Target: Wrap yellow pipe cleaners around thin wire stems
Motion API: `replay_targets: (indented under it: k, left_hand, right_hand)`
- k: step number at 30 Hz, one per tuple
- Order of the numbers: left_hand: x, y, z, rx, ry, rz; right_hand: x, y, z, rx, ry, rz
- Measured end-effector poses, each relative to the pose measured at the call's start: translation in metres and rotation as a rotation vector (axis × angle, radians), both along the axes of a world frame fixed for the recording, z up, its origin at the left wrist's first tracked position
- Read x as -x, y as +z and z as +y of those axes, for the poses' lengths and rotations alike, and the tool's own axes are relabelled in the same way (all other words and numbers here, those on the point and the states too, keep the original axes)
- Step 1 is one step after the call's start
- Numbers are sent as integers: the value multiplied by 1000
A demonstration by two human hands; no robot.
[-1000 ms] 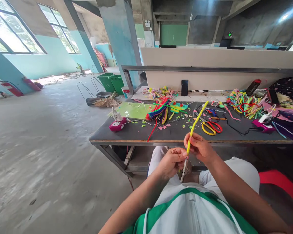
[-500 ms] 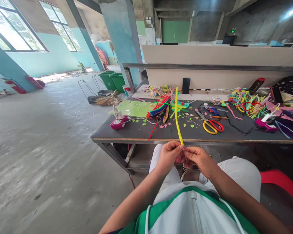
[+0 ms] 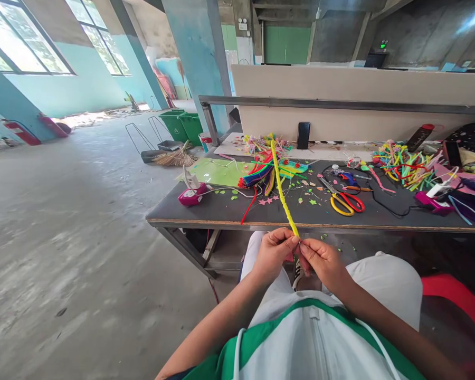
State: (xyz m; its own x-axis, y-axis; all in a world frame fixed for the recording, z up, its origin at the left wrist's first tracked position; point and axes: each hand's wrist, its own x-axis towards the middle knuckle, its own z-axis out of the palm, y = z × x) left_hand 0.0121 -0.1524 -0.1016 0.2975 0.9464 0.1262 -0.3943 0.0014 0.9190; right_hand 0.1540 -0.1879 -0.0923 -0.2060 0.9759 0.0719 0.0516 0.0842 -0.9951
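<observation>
A fuzzy yellow pipe cleaner (image 3: 282, 194) rises from between my hands and leans to the left over the table edge. My left hand (image 3: 276, 254) pinches its lower end between thumb and fingers. Right beside it, my right hand (image 3: 320, 259) is closed at the same spot, with thumb and fingertips pressed together on the pipe cleaner's bottom end. The fingertips hide that lower end. Both hands are above my lap, just in front of the table.
On the dark table (image 3: 221, 211) lie scissors (image 3: 343, 200), a bundle of coloured pipe cleaners (image 3: 259, 171), a heap of more pipe cleaners (image 3: 399, 163), a blue glue gun (image 3: 348, 178), small foam cut-outs and cords. A phone (image 3: 303, 135) leans against the back panel.
The top of the yellow pipe cleaner has tilted to the left. My hands stay together in nearly the same place, and the thin wire seen below the fingers is now hardly visible.
</observation>
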Motion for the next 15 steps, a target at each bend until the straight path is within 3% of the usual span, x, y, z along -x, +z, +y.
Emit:
replay_targets:
  k: [3,15]
  left_hand:
    - [-2,2,-2,-24,30,9]
    - [-5,0,-7,-98,79,50]
  right_hand:
    - [3,1,-3,-63,-53,-47]
    - [6,-7,-7,28,-46,226]
